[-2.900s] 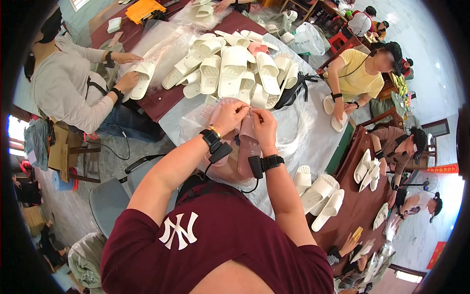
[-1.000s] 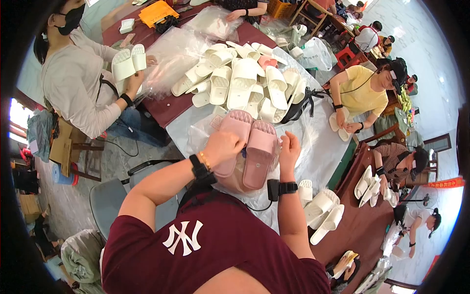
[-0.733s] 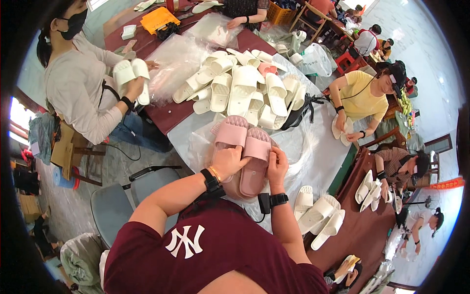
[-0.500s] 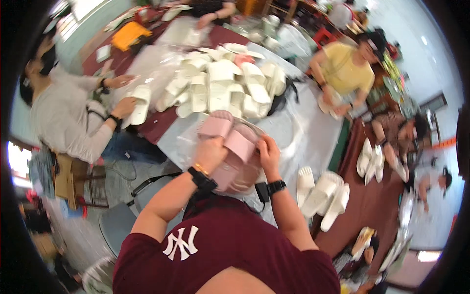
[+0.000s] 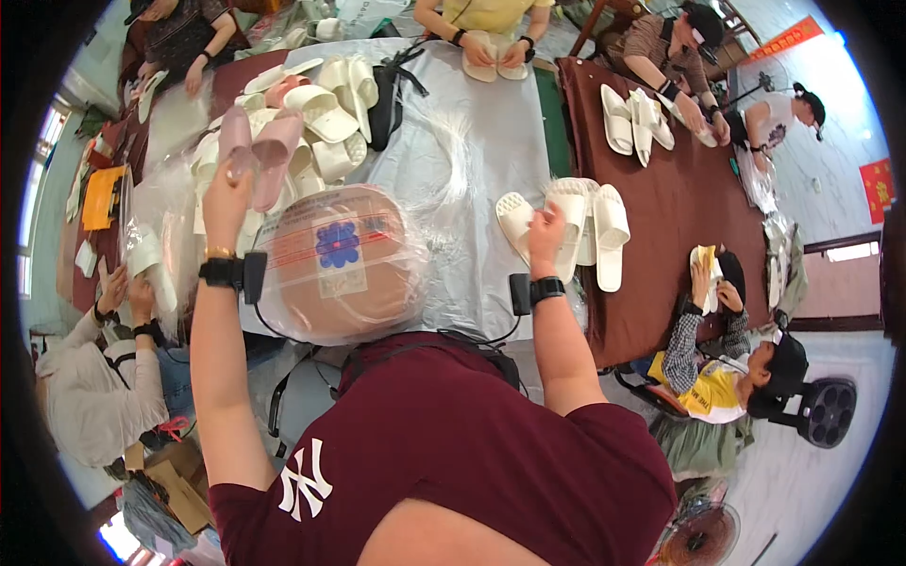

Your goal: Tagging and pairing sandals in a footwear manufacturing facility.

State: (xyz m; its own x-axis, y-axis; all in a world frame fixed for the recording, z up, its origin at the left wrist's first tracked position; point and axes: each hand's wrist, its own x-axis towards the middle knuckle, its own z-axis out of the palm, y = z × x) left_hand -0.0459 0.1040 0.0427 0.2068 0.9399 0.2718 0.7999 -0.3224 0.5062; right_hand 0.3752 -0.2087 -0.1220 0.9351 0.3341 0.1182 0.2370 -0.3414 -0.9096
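My left hand (image 5: 226, 203) is closed at the heel end of a pair of pink slippers (image 5: 276, 158), which lies over the heap of white slippers (image 5: 326, 108). Whether the fingers grip one pink slipper or both is hard to make out. On the right, my right hand (image 5: 545, 234) is over a group of white slippers (image 5: 612, 236) at the table's edge. Its fingers look loosely bent and apart, with nothing clearly between them. Between my arms sits a round brown object (image 5: 354, 283) wrapped in clear plastic, with a blue flower-shaped mark on top.
Grey plastic sheeting (image 5: 491, 141) covers the table, with a bundle of pale strands (image 5: 448, 160) on it. A black bag (image 5: 385, 104) lies beside the heap. More white slippers (image 5: 618, 123) rest on the brown table (image 5: 642, 208). Several co-workers handle slippers around both tables.
The pink slippers have gone from between both hands, in front of me, to the heap at left with my left hand. My right hand has moved right to the white slippers. The view has turned.
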